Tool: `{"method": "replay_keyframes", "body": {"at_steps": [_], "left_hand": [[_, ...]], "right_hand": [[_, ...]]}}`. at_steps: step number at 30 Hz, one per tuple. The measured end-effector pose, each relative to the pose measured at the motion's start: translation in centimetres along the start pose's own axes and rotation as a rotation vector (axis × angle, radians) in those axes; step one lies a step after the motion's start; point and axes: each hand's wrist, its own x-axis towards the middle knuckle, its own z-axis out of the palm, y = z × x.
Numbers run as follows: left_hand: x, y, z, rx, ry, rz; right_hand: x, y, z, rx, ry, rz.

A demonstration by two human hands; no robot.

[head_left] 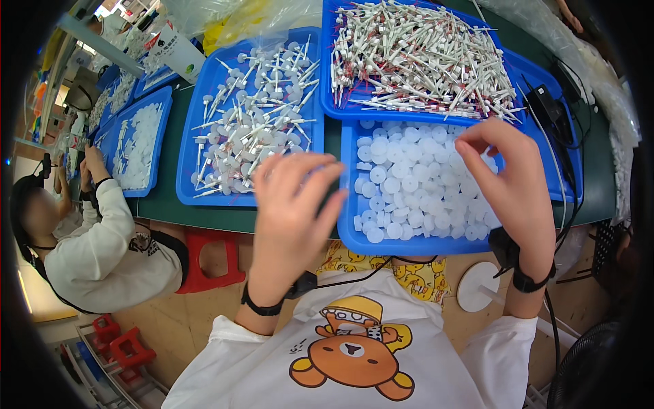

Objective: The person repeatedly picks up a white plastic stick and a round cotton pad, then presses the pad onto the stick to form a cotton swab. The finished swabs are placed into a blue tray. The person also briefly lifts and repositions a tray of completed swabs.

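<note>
My left hand (293, 215) hovers between two blue trays, slightly blurred, with its thumb and fingers apart and nothing visible in them. Over the right edge of the near tray (351, 235), my right hand (514, 177) has thumb and fingertips pinched together; anything between them is too small to see. That tray holds many round white translucent plastic discs (409, 184). To the left, another blue tray (184, 184) contains thin white sticks fitted with such discs (255, 119). A third tray (327, 102), overlapping the disc tray's far side, is heaped with white sticks with red wires (415, 54).
A black adapter (548, 112) with cables lies in a blue tray at right. A white cup (177, 54) stands at the back left. On the left a co-worker (88, 238) sits by another tray (153, 146), near a red stool (211, 259). Plastic bags line the far edge.
</note>
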Motion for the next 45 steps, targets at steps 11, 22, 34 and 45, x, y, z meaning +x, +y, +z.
{"method": "replay_keyframes", "body": {"at_steps": [11, 22, 34, 45], "left_hand": [[0.2, 2.7, 3.8, -0.068, -0.198, 0.047], [0.2, 1.9, 4.6, -0.094, -0.17, 0.0], [0.4, 2.1, 3.4, -0.298, -0.117, -0.086], [-1.0, 3.2, 0.8, -1.353, -0.159, -0.415]], "right_hand": [[8.5, 4.1, 5.1, -0.383, -0.138, -0.101], [6.5, 2.3, 2.8, -0.158, 0.153, -0.271], [5.0, 1.8, 1.5, 0.687, 0.08, -0.13], [-3.8, -3.6, 0.1, 0.228, -0.052, -0.38]]}}
